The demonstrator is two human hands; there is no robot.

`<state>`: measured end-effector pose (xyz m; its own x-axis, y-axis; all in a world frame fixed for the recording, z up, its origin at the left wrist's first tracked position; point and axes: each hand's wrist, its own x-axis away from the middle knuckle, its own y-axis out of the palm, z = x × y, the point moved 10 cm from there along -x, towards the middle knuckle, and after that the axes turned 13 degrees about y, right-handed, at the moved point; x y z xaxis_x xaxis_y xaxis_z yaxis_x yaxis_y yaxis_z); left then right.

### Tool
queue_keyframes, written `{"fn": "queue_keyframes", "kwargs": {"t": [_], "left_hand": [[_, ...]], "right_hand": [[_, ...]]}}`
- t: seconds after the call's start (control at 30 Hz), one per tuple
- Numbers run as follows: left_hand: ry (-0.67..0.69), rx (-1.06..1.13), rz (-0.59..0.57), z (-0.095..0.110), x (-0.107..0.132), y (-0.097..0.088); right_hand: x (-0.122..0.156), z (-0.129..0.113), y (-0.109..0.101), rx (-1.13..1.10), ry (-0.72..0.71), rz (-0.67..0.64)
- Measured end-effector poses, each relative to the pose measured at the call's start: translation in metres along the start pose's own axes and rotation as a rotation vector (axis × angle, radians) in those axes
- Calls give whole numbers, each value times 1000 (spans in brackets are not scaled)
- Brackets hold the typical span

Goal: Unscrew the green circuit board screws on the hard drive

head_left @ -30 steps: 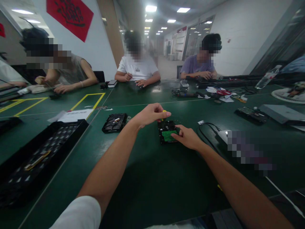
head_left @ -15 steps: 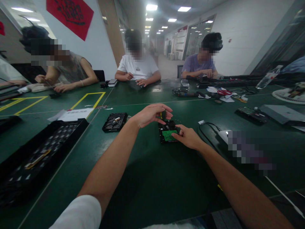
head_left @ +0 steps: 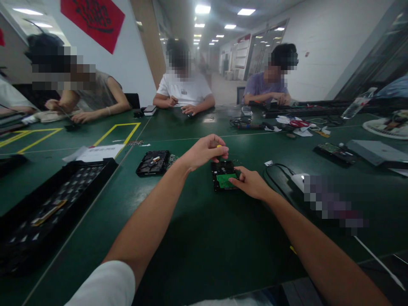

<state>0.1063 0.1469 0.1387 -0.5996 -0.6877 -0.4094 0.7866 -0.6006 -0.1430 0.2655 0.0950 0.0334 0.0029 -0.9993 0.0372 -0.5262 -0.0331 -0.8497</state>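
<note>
In front of me on the green table lies a black hard drive (head_left: pixel 217 168) with a green circuit board (head_left: pixel 225 181) on its upturned side. My right hand (head_left: pixel 251 182) grips its right edge, thumb on the board. Above the drive's far end, my left hand (head_left: pixel 208 149) is closed around a screwdriver (head_left: pixel 219 146). Only the yellow top of its handle shows; fingers hide the rest, and I cannot tell whether its tip touches the drive. Tiny pieces, probably screws (head_left: pixel 236 161), are scattered just past the drive.
Another hard drive (head_left: pixel 153 163) lies left, beyond a long black tray (head_left: pixel 105 170). A cabled white device (head_left: pixel 298 180), a grey box (head_left: pixel 379 152) and another circuit-board unit (head_left: pixel 334 152) are at right. Three people work across the table, near loose cables and a bottle (head_left: pixel 358 104).
My left fingers have closed further around the screwdriver, and the hand has turned and risen slightly. My right hand stays on the hard drive.
</note>
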Motion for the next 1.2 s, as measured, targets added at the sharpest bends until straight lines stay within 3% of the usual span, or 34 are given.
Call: {"fn": "queue_keyframes", "kwargs": {"t": [0.27, 0.5, 0.83, 0.93, 1.2], "left_hand": [[-72, 277, -5, -4, 2, 2], [-22, -11, 119, 0, 2, -16], [15, -181, 127, 3, 1, -21], [-5, -164, 148, 1, 2, -22], [-12, 25, 20, 2, 1, -8]], "right_hand": [[1, 2, 0, -5, 13, -3], [1, -1, -1, 7, -1, -6], [0, 0, 0, 8, -10, -5], [0, 0, 0, 14, -4, -10], [1, 0, -1, 7, 7, -3]]}}
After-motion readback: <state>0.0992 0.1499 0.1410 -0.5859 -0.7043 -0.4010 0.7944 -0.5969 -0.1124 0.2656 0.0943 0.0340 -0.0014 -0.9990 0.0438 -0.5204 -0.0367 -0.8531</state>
